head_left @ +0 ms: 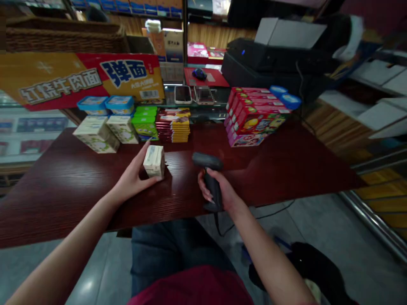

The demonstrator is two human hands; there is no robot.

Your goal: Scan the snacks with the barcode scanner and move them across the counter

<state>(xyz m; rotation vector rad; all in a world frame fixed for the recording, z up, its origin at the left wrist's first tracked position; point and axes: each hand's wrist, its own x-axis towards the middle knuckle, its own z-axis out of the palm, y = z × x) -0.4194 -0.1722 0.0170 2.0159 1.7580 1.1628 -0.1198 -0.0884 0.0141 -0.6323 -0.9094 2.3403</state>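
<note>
My left hand [136, 176] grips a small cream-coloured box [154, 160] at the middle of the dark red tabletop, thumb on the near side and fingers on the far left. In my right hand [219, 188] is a black barcode scanner [212, 182], its head pointing toward the box and its cable hanging off the table's near edge. Behind the left hand stand similar cream boxes [98, 133] with blue-lidded tubs [119, 104] on or behind them. Green packs [145, 122] and a stack of red-and-yellow packets [173, 125] continue that row.
Red snack boxes [254, 112] stand on the right of the table [286, 169], with blue lids [290, 100] behind. Two phones, one a white-edged phone [183, 94], lie at the back near a mouse [199, 74]. A large noodle carton [85, 78] stands back left.
</note>
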